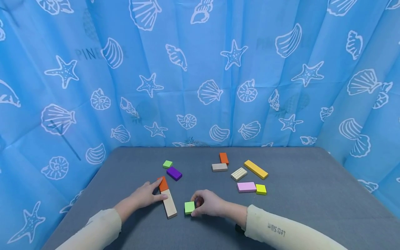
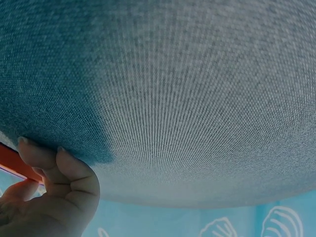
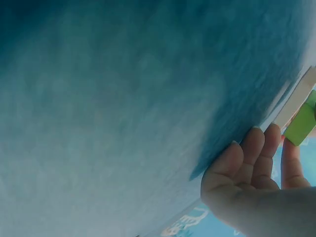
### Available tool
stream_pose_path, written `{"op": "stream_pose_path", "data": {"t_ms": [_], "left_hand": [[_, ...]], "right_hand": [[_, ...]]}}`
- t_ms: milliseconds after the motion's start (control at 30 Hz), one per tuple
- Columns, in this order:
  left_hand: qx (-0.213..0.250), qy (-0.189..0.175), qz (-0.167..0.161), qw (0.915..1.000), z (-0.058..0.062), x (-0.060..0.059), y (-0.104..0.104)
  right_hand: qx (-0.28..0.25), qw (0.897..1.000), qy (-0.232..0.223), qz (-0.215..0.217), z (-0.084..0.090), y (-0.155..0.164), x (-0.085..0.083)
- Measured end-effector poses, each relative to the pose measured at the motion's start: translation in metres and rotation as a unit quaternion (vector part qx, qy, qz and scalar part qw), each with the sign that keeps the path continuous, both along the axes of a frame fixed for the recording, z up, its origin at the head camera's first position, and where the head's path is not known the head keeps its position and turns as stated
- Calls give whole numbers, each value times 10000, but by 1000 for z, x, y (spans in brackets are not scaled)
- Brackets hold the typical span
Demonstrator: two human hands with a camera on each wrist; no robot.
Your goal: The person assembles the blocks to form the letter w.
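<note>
In the head view my left hand [image 1: 145, 196] rests on two blocks lying end to end. Its index fingertip touches an orange block [image 1: 164, 184], and the thumb lies on a long natural wood block [image 1: 169, 205]. The left wrist view shows part of the orange block [image 2: 17, 163] beside the curled outer fingers [image 2: 76, 170]. To the right of the wood block, my right hand [image 1: 209, 204] pinches a light green block [image 1: 189, 207] between thumb and finger. In the right wrist view that green block [image 3: 300, 124] appears at the right edge, partly cut off.
Beyond my left hand lie a purple block [image 1: 174, 173] and another green block [image 1: 167, 164]. Farther right are a second orange block [image 1: 223, 158], a pale wood block [image 1: 219, 167], a ridged block [image 1: 239, 174], an amber block [image 1: 256, 169], a pink block [image 1: 246, 187] and a yellow block [image 1: 261, 189].
</note>
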State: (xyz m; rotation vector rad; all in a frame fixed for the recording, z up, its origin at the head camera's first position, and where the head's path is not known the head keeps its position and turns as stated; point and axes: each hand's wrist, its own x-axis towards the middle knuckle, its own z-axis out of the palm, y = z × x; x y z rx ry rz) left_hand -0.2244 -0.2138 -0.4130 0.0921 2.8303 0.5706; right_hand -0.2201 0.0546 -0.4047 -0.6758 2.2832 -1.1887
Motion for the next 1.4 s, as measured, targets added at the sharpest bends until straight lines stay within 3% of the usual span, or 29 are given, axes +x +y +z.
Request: {"op": "stream_pose_path", "data": {"t_ms": [333,600,933,1200,1400], "left_hand": [[6,27,-16,10000,0,2,0],[-27,22,21,10000,0,2,1],[-52,-14,31,10000,0,1,1],[-76,-14,-8,10000,4,2,3],[-75,-2,25,10000,3,2,2]], "right_hand": [[120,9995,204,203,-5,-7,16],[222,9991,266,229,-8,-10,17],[587,9948,720,417,-12,-14,18],[606,9972,257,360,-6,-17,15],[743,9966,290,215,-3,-22,17]]}}
